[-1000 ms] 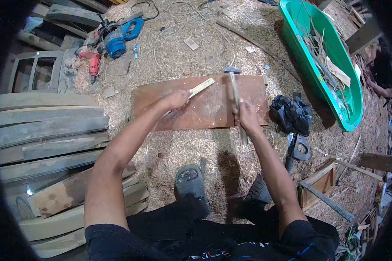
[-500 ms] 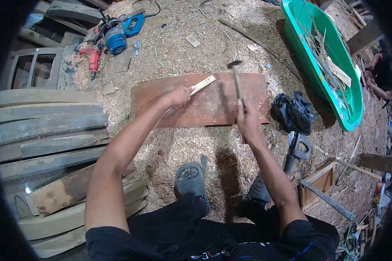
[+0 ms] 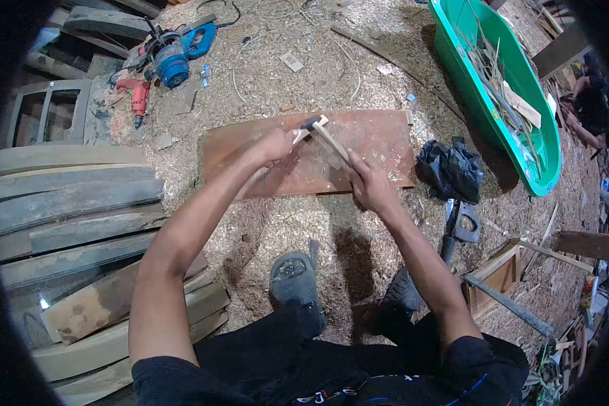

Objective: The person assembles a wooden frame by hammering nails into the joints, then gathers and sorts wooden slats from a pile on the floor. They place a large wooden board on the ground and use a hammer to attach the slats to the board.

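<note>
My left hand (image 3: 275,146) is closed around a short light wooden strip (image 3: 300,136) above the reddish-brown board (image 3: 379,139). A hammer (image 3: 332,143) is in my right hand (image 3: 372,183), which is wrapped round the lower part of its handle. The dark hammer head lies at the far end of the strip, just ahead of my left hand. Most of the strip is hidden by the hammer head and my left fingers. The board lies flat on the shavings-covered floor under both hands.
Curved planks (image 3: 81,196) are stacked at left. A red drill (image 3: 138,99) and a blue power tool (image 3: 172,66) lie behind them. At right are a black plastic bag (image 3: 450,169), a green tub (image 3: 548,162) with wood scraps, and a wooden frame (image 3: 497,281). Another person's arm (image 3: 582,128) shows far right.
My right hand has swung the hammer down and to the left, from raised upright to the end of the wooden strip. My left hand keeps its hold, nearly in place.
</note>
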`<state>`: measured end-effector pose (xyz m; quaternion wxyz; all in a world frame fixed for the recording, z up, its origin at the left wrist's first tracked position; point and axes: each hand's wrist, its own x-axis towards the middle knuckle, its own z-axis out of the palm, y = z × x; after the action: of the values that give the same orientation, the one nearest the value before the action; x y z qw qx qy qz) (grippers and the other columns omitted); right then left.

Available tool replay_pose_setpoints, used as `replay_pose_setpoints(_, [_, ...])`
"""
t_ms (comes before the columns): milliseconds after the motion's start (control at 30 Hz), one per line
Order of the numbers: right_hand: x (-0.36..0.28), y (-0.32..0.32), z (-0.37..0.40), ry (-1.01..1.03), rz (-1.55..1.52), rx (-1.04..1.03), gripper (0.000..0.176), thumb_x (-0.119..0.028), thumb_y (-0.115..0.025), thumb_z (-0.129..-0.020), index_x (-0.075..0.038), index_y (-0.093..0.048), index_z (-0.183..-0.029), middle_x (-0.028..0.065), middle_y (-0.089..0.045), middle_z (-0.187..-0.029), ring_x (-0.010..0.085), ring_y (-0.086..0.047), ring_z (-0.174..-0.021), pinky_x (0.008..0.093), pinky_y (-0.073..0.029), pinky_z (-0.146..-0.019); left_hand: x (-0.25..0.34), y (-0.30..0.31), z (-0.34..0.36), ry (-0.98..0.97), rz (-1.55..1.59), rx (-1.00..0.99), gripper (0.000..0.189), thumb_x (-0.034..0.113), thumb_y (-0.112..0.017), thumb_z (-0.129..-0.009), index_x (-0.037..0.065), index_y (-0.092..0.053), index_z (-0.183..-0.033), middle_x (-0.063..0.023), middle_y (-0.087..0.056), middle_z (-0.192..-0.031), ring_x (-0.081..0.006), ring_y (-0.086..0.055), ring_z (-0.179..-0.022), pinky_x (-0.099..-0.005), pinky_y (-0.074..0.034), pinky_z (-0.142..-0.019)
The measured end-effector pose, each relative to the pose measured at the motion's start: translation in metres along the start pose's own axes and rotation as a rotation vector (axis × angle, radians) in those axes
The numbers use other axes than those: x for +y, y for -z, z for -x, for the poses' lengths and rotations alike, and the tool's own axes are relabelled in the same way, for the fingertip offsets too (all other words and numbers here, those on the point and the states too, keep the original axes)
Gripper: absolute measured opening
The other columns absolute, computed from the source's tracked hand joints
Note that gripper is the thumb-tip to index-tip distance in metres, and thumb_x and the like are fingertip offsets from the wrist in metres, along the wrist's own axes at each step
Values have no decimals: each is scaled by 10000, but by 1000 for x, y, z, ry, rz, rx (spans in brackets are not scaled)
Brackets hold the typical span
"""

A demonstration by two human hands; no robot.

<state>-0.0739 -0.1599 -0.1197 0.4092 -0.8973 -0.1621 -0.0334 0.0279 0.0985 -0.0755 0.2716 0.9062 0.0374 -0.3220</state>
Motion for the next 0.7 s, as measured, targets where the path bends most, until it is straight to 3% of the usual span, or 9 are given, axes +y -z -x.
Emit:
replay_pose_setpoints(100, [-7,-4,1,-33,-140,108,419,-63,-632,-893,-40,-585,-1309,235,-648,-915,348,-650,-777,422,-513,-656,-3,1,-2,-57,-44,18,633,491,-358,-1024,-20,-628,-766,-109,-571,-588,-221,-515,-439,-408,-429,-429])
replay_pose_setpoints(200, [19,-14,-1,172,55,73,386,-70,-615,-918,-44,-590,-1303,165,-658,-837,275,-634,-668,369,-487,-562,-4,0,-1,-167,-117,24,649,493,-344,-1027,-27,-631,-765,-116,-575,-594,-228,-522,-445,-417,-435,-445])
replay_pose_setpoints(267, [25,-15,-4,-47,-108,210,350,-63,-588,-942,-26,-589,-1289,110,-639,-778,222,-607,-611,328,-458,-507,-1,3,1,-178,-139,38,658,486,-333,-1031,-35,-634,-765,-127,-586,-609,-241,-540,-473,-424,-453,-488])
replay_pose_setpoints(333, [13,-5,-6,-284,-372,267,226,-125,-499,-1012,11,-626,-1140,9,-566,-681,115,-533,-530,257,-399,-429,-6,-1,-5,-129,-147,51,667,477,-324,-1035,-47,-636,-766,-142,-604,-632,-261,-571,-523,-431,-479,-556])
replay_pose_setpoints(433, [11,1,-9,-605,-969,175,277,-215,-448,-1043,-5,-620,-990,4,-549,-668,99,-502,-499,252,-397,-415,-21,-13,-14,-190,-124,84,667,466,-321,-1037,-58,-644,-779,-167,-629,-672,-289,-604,-615,-437,-491,-670])
replay_pose_setpoints(467, [16,-6,-8,-647,-942,173,308,-282,-427,-1054,-46,-590,-940,0,-552,-677,76,-484,-483,235,-374,-407,-26,-15,-18,-193,-130,95,666,465,-321,-1036,-60,-645,-786,-173,-632,-680,-298,-607,-633,-439,-489,-690])
replay_pose_setpoints(567, [-8,-12,2,-671,-958,37,258,-284,-441,-1052,-69,-578,-1007,-7,-542,-687,74,-471,-477,222,-365,-408,-27,-15,-16,-195,-136,105,662,463,-321,-1035,-63,-652,-808,-193,-642,-706,-321,-615,-673,-444,-485,-730])
replay_pose_setpoints(600, [-9,-9,3,-656,-1027,-124,246,-282,-433,-1055,-78,-561,-1105,-12,-523,-690,68,-452,-471,219,-358,-405,-28,-14,-15,-191,-131,94,659,464,-322,-1034,-61,-657,-818,-200,-646,-715,-327,-618,-675,-445,-486,-729])
replay_pose_setpoints(700, [-4,-24,7,-699,-1178,155,332,-307,-451,-1047,-63,-567,-1241,-14,-539,-698,65,-457,-474,222,-393,-379,-26,-13,-15,-136,-129,72,656,468,-321,-1031,-58,-666,-844,-216,-658,-744,-348,-630,-697,-453,-488,-739])
